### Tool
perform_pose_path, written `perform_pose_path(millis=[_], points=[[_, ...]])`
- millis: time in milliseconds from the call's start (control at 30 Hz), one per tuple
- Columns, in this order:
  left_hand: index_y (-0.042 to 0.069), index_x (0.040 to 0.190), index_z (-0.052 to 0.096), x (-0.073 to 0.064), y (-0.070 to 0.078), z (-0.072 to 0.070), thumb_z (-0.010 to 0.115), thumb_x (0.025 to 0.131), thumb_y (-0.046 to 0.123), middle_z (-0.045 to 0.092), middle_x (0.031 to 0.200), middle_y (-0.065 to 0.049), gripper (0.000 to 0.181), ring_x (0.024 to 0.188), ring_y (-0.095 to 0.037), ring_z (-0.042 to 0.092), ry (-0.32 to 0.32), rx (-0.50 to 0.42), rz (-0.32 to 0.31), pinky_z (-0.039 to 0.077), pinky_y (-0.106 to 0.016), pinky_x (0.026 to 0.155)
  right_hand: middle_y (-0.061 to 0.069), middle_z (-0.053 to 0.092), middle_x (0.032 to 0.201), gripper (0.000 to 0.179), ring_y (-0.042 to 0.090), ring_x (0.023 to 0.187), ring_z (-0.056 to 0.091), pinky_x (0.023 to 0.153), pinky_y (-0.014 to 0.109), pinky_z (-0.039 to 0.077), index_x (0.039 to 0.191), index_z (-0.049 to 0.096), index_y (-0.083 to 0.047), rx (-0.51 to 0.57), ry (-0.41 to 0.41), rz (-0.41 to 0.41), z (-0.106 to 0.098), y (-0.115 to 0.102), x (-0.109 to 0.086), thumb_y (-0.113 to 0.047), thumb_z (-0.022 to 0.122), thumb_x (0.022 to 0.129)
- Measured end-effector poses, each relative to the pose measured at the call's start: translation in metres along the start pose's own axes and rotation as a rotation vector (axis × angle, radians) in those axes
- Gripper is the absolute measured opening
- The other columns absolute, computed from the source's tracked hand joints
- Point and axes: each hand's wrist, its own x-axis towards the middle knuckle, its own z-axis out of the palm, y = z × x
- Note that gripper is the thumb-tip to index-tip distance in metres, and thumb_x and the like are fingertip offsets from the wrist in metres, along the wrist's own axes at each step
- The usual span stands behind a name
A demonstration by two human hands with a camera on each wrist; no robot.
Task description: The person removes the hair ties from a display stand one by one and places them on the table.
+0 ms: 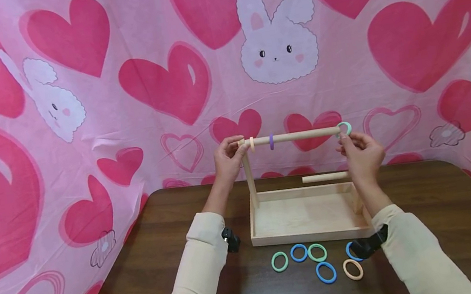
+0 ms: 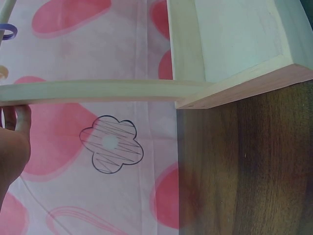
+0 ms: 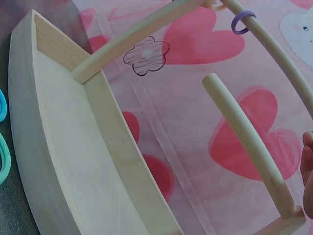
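Note:
A wooden stand has a shallow tray (image 1: 310,236), a left post (image 1: 250,180) and an upper rod (image 1: 307,134). My left hand (image 1: 226,163) grips the post's top corner, where the rod's left end meets it. Near that hand a peach ring (image 1: 252,145) and a purple ring (image 1: 271,142) hang on the rod. At the rod's free right end, my right hand (image 1: 363,155) pinches a mint-green ring (image 1: 349,127) between thumb and fingers. The ring overlaps the rod's tip in the head view. In the right wrist view only some fingertips (image 3: 307,169) show, and the ring is out of frame.
A shorter lower rod (image 1: 323,177) points left from the stand's right side. On the dark wooden table (image 1: 191,277), in front of the tray, lie several loose rings, among them a green ring (image 1: 273,265), a blue ring (image 1: 318,272) and a peach ring (image 1: 345,271). A heart-patterned cloth (image 1: 219,103) hangs behind.

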Motion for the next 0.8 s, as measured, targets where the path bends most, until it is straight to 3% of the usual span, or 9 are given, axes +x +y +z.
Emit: perform_pose_path(millis=[467, 700, 800], points=[[-0.012, 0.113, 0.065, 0.0001, 0.0008, -0.0002, 0.072, 0.090, -0.004, 0.075, 0.093, -0.019, 0.026, 0.074, 0.002, 0.063, 0.002, -0.010, -0.001, 0.051, -0.016, 0.071, -0.014, 0.072, 0.063, 0.005, -0.002, 0.053, 0.068, 0.055, 0.013, 0.054, 0.089, 0.069, -0.001, 0.016, 0.005, 0.002, -0.0065, 0.0023, 0.0016, 0.001, 0.067, 0.093], [-0.011, 0.114, 0.065, 0.0000, 0.0009, -0.0005, 0.072, 0.090, -0.003, 0.075, 0.095, -0.022, 0.026, 0.075, 0.002, 0.063, 0.000, 0.005, -0.004, 0.051, -0.016, 0.072, -0.013, 0.072, 0.062, 0.006, -0.001, 0.051, 0.068, 0.054, 0.013, 0.054, 0.093, 0.067, 0.007, 0.022, 0.001, 0.012, -0.0087, 0.0016, 0.0012, 0.003, 0.064, 0.094], [-0.011, 0.113, 0.066, 0.0000, 0.0012, -0.0005, 0.072, 0.090, -0.004, 0.075, 0.094, -0.020, 0.026, 0.075, 0.002, 0.063, 0.001, 0.008, -0.006, 0.051, -0.016, 0.072, -0.014, 0.072, 0.062, 0.005, -0.001, 0.052, 0.068, 0.054, 0.012, 0.053, 0.090, 0.067, 0.000, 0.026, -0.004, 0.027, -0.0095, 0.0000, 0.0001, 0.000, 0.065, 0.094]])
